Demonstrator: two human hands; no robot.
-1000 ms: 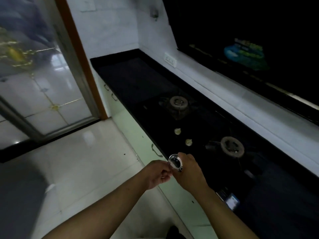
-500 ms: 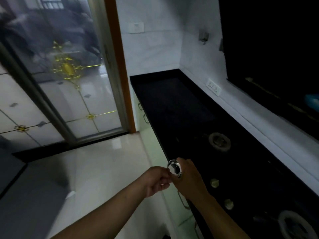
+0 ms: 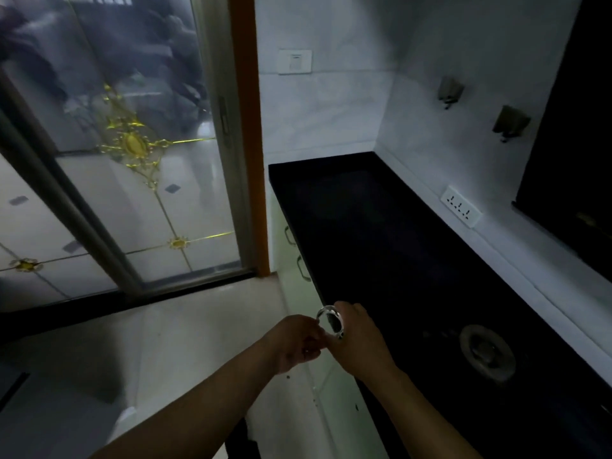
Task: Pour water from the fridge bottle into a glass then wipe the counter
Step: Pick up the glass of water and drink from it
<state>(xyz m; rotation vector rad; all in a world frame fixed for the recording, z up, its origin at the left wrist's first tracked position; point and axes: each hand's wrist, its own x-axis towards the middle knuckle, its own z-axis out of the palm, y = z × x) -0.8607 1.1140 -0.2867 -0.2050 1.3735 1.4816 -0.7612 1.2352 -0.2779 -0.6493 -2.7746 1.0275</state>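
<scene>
at far left a sliding glass door (image 3: 116, 160) fills the view, its panes crossed by thin gilt lines with a gold ornament (image 3: 134, 145) where they meet. a pale glossy floor (image 3: 165, 342) runs from its dark bottom track toward the person. an orange-brown door frame (image 3: 246, 127) stands upright just right of the door, touching the white tiled wall. a white switch plate (image 3: 294, 61) sits high on that wall; any marking on it is too small to read.

the left hand (image 3: 298, 342) is low in the middle, fingers curled inward, knuckles against the near side of the glass (image 3: 329, 321). whether it actually grips cannot be told. the glass is held in the air over the front edge of the black counter (image 3: 364, 226), only its clear rim showing between the two hands. the right hand (image 3: 357, 339) is wrapped round the glass from the counter side, fingers closed on it.

below the counter edge are pale cabinet fronts with two metal handles (image 3: 289, 235), one above the other. the dark top reaches back to the corner. on the backsplash is a white socket (image 3: 461, 211) showing dark slots and no legible print. above it two metal hooks (image 3: 448, 91) are fixed to the wall. a round gas burner (image 3: 486, 352) is set in the counter right of the hands, well apart from the glass. a dark panel (image 3: 579, 160) closes the far right.
</scene>
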